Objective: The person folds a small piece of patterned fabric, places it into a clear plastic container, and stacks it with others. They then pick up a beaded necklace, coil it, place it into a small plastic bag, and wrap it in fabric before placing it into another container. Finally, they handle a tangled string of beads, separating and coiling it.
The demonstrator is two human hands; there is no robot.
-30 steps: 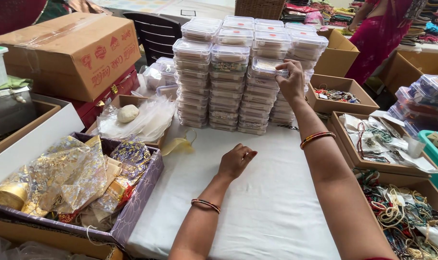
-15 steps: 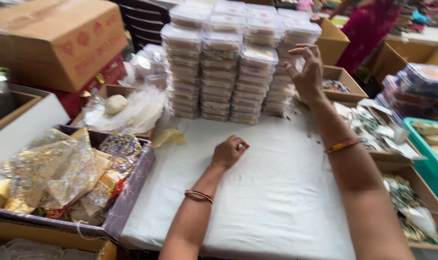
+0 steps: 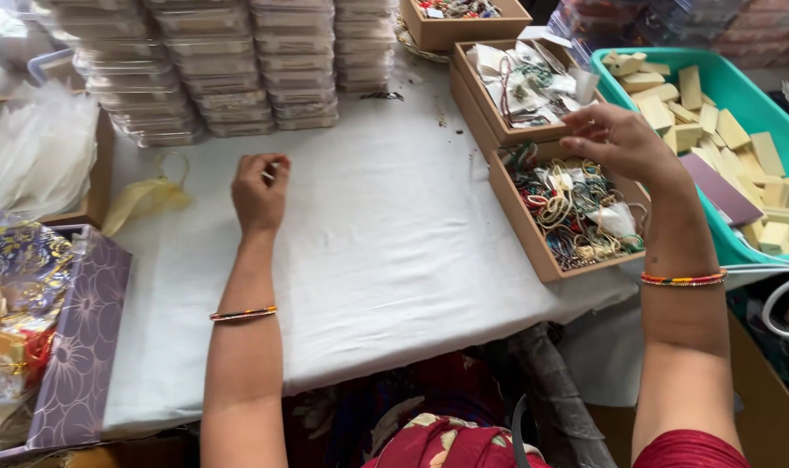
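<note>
- The right hand (image 3: 621,139) has left the stacked clear boxes (image 3: 212,69) and now hovers, fingers loosely curled and empty, over the box of beaded bracelets (image 3: 568,204), so picking there looks next.
- The left hand (image 3: 260,191) rests clenched on the white cloth (image 3: 386,251), maybe pinching something small.
- A teal bin (image 3: 741,95) sits beyond the right hand.

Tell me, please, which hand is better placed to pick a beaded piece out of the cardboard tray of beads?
The right hand: it hovers directly over the cardboard tray of beads, fingers spread and seemingly empty. The left hand rests curled on the white cloth, well away from that tray.
</note>
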